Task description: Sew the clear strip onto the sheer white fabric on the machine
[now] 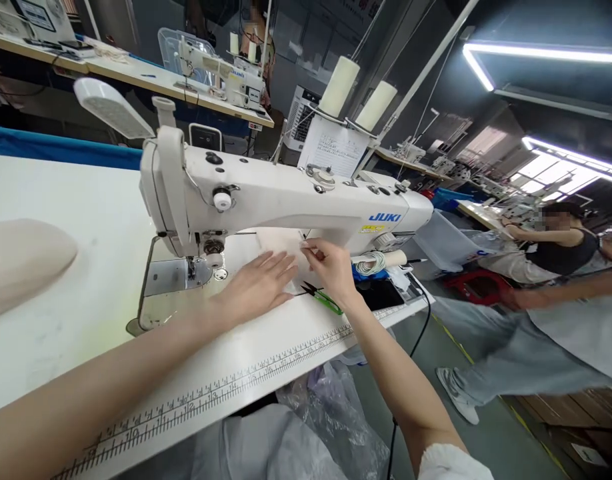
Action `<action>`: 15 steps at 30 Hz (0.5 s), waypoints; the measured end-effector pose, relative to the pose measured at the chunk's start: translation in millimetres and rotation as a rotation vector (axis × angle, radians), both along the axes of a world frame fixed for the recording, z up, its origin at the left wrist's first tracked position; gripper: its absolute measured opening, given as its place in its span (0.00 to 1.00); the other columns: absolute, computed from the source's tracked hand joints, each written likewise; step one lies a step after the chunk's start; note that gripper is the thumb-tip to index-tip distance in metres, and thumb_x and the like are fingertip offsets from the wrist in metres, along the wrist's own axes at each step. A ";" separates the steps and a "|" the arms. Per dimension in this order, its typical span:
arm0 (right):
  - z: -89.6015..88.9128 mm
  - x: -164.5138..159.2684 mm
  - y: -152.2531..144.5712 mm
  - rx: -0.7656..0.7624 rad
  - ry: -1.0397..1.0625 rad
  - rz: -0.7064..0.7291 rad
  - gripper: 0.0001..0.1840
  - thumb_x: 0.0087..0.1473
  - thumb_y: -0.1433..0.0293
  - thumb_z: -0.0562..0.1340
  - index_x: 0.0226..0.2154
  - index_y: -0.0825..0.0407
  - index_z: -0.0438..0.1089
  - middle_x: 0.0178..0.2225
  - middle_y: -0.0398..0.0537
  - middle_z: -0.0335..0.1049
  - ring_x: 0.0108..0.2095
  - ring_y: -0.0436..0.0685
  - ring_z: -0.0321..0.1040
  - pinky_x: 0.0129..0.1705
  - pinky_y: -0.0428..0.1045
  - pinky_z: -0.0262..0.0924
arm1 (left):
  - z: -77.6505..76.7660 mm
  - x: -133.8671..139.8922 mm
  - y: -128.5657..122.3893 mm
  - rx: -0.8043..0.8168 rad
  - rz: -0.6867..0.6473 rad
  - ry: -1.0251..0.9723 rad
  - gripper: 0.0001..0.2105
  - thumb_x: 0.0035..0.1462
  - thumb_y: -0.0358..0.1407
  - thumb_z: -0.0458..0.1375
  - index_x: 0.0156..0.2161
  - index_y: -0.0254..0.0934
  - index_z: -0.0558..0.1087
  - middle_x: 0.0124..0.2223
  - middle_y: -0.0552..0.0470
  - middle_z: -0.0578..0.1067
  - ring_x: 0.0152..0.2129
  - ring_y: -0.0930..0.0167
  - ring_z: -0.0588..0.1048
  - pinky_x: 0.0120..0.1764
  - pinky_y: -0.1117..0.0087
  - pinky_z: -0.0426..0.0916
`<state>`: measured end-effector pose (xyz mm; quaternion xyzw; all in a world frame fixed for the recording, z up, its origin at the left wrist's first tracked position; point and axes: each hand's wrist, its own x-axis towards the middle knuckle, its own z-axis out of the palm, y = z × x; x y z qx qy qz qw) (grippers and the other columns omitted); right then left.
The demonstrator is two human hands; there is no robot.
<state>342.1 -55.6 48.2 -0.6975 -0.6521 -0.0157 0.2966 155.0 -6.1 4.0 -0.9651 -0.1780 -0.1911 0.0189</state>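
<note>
A pale cream piece of fabric lies on the white table under the arm of a JUKI sewing machine. My left hand rests flat on the table and the fabric's near edge, fingers stretched out. At the fabric's right side, my right hand is closed in a pinch; a thin dark tip shows by its fingertips, too small to name. Green-handled thread snips lie just below, between the hands. The needle and presser foot are left of my left hand, apart from it.
Another cream fabric piece lies at the left. A printed ruler runs along the table's front edge. A dark phone, a coil of cord and a thread cone sit at the right end. A person walks past at right.
</note>
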 end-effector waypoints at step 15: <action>-2.3 -81.7 -50.0 -0.396 1.026 0.449 0.33 0.41 0.50 0.71 0.15 0.52 0.51 0.16 0.32 0.45 0.20 0.43 0.42 0.21 0.45 0.37 | 17.9 -71.4 -30.7 -0.648 0.260 -0.233 0.20 0.67 0.46 0.40 0.34 0.40 0.70 0.29 0.54 0.75 0.26 0.68 0.73 0.26 0.70 0.67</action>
